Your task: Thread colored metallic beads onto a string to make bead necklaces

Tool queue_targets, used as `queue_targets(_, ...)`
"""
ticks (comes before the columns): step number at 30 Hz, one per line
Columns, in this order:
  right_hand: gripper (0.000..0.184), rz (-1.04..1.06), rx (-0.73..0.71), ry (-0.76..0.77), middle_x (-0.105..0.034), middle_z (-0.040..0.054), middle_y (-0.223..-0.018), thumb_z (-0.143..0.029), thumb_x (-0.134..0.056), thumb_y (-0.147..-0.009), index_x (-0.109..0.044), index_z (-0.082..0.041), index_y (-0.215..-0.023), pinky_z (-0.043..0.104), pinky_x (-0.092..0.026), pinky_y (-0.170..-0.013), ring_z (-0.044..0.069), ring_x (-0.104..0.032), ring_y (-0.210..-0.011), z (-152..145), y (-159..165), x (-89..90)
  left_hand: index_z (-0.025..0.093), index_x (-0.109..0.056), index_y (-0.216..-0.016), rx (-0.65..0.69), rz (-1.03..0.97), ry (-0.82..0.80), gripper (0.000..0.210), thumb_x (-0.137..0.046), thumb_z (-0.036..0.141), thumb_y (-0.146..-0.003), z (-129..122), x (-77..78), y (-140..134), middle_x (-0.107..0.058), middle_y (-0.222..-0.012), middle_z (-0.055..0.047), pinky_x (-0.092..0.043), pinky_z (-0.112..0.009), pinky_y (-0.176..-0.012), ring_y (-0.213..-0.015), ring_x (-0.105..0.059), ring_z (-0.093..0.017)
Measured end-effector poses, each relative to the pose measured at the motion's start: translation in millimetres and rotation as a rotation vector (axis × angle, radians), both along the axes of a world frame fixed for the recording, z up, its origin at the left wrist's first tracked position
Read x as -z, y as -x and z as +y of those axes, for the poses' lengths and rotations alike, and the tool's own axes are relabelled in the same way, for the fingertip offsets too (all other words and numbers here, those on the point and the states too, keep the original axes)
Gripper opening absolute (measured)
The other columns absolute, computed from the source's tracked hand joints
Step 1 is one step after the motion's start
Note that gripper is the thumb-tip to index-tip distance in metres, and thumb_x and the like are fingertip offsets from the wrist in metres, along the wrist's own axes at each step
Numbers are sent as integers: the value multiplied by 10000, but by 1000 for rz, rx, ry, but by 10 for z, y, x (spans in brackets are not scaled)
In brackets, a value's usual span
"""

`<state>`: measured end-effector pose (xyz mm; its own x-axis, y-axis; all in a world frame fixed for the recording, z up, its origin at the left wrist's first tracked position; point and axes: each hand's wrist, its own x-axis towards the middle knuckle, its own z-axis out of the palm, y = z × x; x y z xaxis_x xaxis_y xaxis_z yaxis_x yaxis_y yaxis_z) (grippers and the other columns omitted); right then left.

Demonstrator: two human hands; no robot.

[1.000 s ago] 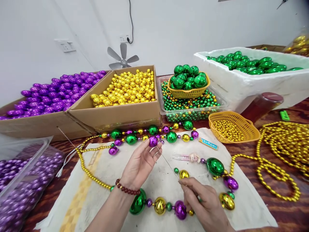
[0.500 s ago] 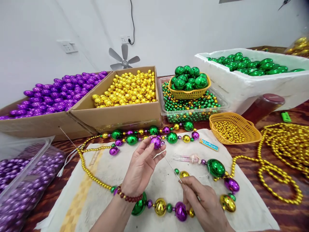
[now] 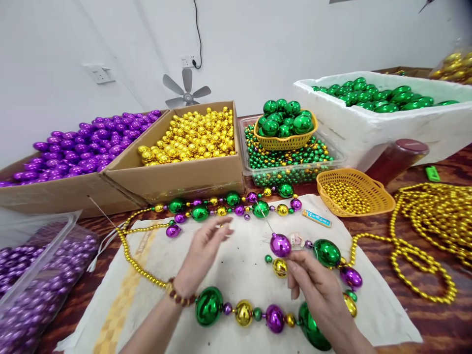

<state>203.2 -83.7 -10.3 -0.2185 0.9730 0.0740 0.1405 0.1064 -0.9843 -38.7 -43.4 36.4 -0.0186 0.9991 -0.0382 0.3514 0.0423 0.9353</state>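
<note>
My right hand [image 3: 313,285] pinches the lower end of a thin needle [image 3: 268,223], which points up and to the left. A shiny purple bead [image 3: 280,245] is threaded on it, just above my fingertips. Apart from it, my left hand [image 3: 202,253], wearing a beaded bracelet [image 3: 180,297], has its fingers stretched out with nothing in them. Under my hands runs a strand with a big green bead [image 3: 209,306], a gold bead [image 3: 244,313] and a purple bead [image 3: 275,318]. A loose-looking gold bead [image 3: 280,267] and a small green bead [image 3: 268,258] lie below the needle.
A white cloth [image 3: 147,295] covers the table. Behind it stand boxes of purple beads [image 3: 81,147] and gold beads [image 3: 191,132], a clear tub [image 3: 295,169], and a foam box [image 3: 368,128]. An orange basket [image 3: 383,201] and gold bead chains [image 3: 431,231] lie right.
My left hand has let go of the purple bead and moved left and down, its fingers opening. The bead now sits low on the needle, which my right hand has tilted upward.
</note>
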Motion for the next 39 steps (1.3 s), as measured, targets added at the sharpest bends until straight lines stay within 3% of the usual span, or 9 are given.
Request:
queue_targets(4,190,10,-9,17,-522,-43,-643,-354,-383,-1011,-494,-201,-1031,234,-425,-527,124,-546,-524,-32,-63,87,227,-629,-1031,38,661,-109,203,-473,275,-910,288,206,397,-615,-1045,-62,-473,-379,-815,-865,-615,-215)
queue_targets(7,182,9,-42,12,-533,-39,-668,-340,-366,-1013,-476,-204,-1065,247,-426,-563,130,-562,-553,-61,-38,122,232,-567,-1068,114,871,-66,198,-444,261,-915,338,346,393,-583,-1097,-61,-465,-347,-773,-848,-620,-207)
queue_targets(12,183,-27,-84,-1,-574,-29,-699,-311,-357,-1008,-485,-210,-1091,253,-431,-601,136,-602,-586,-73,-10,84,230,-546,-1055,56,995,-4,181,-492,286,-892,363,453,271,-606,-1092,-76,-442,-339,-746,-920,-615,-252)
queue_targets(18,171,-47,-108,52,-644,-14,-747,-311,-387,-1001,-517,-207,-961,238,-457,-628,130,-664,-610,-57,1,41,224,-597,-1008,21,882,-5,162,-493,242,-884,402,470,334,-628,-1094,-77,-453,-357,-781,-894,-620,-237)
queue_targets(20,176,-43,-106,56,-644,-17,-726,-311,-394,-997,-525,-203,-950,229,-461,-617,128,-667,-593,-63,17,40,218,-594,-1029,7,713,0,176,-485,277,-903,364,413,325,-635,-1074,-73,-476,-341,-772,-850,-628,-209)
queue_targets(25,200,-24,-99,54,-619,-21,-666,-329,-416,-988,-556,-199,-930,204,-473,-567,122,-652,-537,-84,53,23,210,-611,-1059,21,-558,245,205,-588,328,-893,194,152,153,-650,-1026,-52,-512,-345,-824,-863,-665,-185)
queue_targets(27,207,-38,-99,44,-609,-22,-643,-335,-422,-986,-567,-200,-927,199,-468,-541,120,-639,-513,-91,54,18,196,-632,-1065,43,-804,302,188,-609,265,-891,140,67,71,-649,-1083,-60,-504,-353,-879,-935,-666,-197)
queue_targets(33,215,-100,-110,-26,-569,-33,-580,-330,-415,-986,-573,-201,-919,198,-441,-484,115,-601,-459,-114,40,32,148,-670,-1032,-45,-1007,307,156,-614,169,-888,100,34,-38,-675,-998,-55,-531,-325,-877,-938,-668,-184)
queue_targets(39,205,-139,-116,-43,-559,-39,-571,-315,-406,-987,-561,-207,-908,187,-433,-479,107,-588,-456,-110,57,36,150,-668,-990,-86,-1021,291,125,-638,153,-869,108,50,-53,-673,-968,-38,-542,-355,-889,-912,-678,-189)
